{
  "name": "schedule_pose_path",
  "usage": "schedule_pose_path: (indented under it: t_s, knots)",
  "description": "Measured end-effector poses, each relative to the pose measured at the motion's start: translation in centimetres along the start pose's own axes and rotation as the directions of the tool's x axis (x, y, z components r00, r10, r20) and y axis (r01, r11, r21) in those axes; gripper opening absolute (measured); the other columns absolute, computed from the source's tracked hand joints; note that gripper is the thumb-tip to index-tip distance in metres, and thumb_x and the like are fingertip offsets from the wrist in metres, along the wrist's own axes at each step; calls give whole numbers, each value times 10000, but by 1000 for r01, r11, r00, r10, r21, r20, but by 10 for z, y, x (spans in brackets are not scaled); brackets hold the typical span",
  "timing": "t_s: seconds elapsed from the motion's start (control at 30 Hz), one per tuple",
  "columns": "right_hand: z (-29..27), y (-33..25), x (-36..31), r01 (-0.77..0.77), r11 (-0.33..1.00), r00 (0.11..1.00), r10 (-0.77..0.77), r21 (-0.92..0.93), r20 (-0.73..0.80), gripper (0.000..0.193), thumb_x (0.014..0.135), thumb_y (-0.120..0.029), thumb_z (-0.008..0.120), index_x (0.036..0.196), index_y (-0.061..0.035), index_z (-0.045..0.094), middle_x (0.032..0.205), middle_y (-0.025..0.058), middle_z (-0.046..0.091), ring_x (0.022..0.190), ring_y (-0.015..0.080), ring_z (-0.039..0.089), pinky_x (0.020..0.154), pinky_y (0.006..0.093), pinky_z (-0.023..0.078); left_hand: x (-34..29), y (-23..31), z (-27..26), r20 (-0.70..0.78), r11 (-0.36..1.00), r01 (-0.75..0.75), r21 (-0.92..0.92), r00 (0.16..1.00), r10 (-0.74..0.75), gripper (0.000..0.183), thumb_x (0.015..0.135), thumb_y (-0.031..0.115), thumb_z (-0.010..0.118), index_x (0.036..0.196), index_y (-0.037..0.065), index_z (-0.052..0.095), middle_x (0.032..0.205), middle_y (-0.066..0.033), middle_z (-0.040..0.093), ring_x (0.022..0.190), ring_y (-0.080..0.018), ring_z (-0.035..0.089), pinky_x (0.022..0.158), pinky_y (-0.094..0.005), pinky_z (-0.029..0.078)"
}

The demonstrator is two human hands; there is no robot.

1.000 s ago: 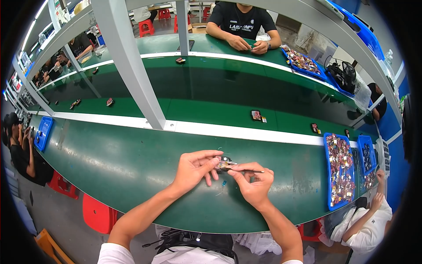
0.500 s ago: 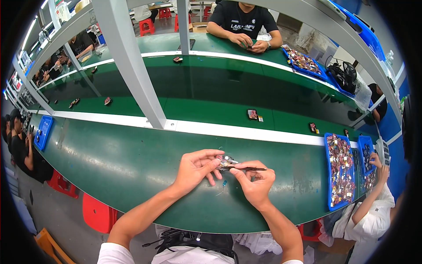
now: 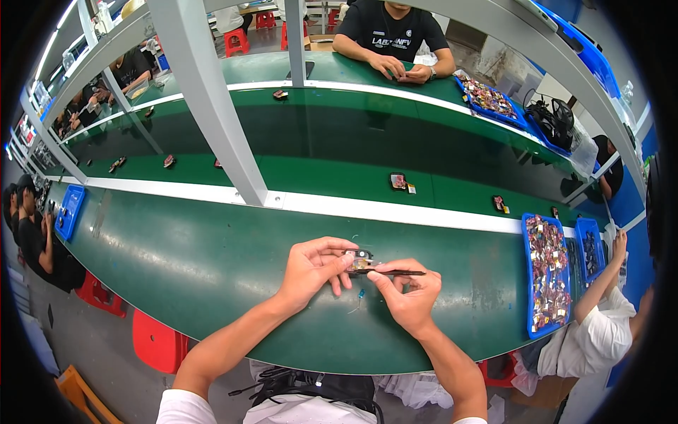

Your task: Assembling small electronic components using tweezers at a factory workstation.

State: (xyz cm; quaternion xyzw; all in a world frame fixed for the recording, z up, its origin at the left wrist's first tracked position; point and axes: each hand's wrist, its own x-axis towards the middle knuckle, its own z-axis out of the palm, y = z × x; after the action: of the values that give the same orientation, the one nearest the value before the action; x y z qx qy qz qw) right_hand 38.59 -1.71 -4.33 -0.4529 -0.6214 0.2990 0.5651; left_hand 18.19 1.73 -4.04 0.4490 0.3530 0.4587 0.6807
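Note:
Above the green bench, my left hand (image 3: 309, 274) pinches a small black-framed electronic assembly (image 3: 361, 256) between thumb and fingers. A thin, dark, pointed tool, perhaps tweezers (image 3: 404, 272), is gripped by my right hand (image 3: 411, 291). Its tip meets the lower edge of the assembly, near my left thumb. The exact contact is too small to make out. On the bench just below my hands lies a tiny blue component (image 3: 361, 293) with thin wire leads.
Beyond a white rail (image 3: 367, 211) runs a green conveyor belt (image 3: 325, 169) carrying several small assemblies. At the right stands a blue tray (image 3: 527, 283) heaped with similar pieces, beside a co-worker's arm (image 3: 600, 283). A grey post (image 3: 212, 106) rises from the rail. Another person sits across.
Pieces on the belt have shifted left, and another shows beside the post. The assembly in my left hand has tilted slightly. At the right, the co-worker's hands have moved away from the small blue tray.

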Motion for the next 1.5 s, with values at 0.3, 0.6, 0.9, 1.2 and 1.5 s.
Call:
schedule_pose_path:
  t_s: [0.3,0.6,0.9,1.2,1.5]
  knots:
    - [5,8,-2,23,1000,999,-22,15,-37,160,784,-25,853,920,-38,771,514,-60,510,437,-11,366,444,208,227,-2,4,4,-15,998,0,70,1000,1,261,953,48,689,1165,-98,649,962,-168,707,646,-173,696,480,-251,553]
    - [3,-1,3,81,996,996,-81,-41,-23,178,770,-25,857,923,-55,771,604,-20,639,423,9,398,432,210,268,0,6,0,-22,992,-46,119,999,49,238,956,-5,660,1172,-103,650,967,-159,712,646,-161,690,481,-249,552]
    - [3,2,2,121,991,993,-121,-51,10,170,765,-9,848,906,-68,772,675,-4,712,413,18,396,427,218,282,-2,6,2,10,989,-56,138,998,55,247,954,-9,655,1190,-82,647,926,-136,708,655,-134,682,495,-242,551]
    - [3,-2,5,322,943,946,-318,-84,59,167,735,39,806,840,-83,762,849,49,785,431,84,532,434,239,358,-1,4,4,3,988,-27,150,1000,27,269,962,9,657,1205,-102,627,897,-155,717,679,-156,706,490,-241,547]
    - [1,1,2,507,828,862,-479,-240,169,231,675,60,786,844,-93,746,859,31,777,498,130,604,441,255,372,1,2,8,-49,976,40,213,998,-30,214,916,-38,678,1122,-84,639,919,-119,707,657,-131,688,504,-252,560]
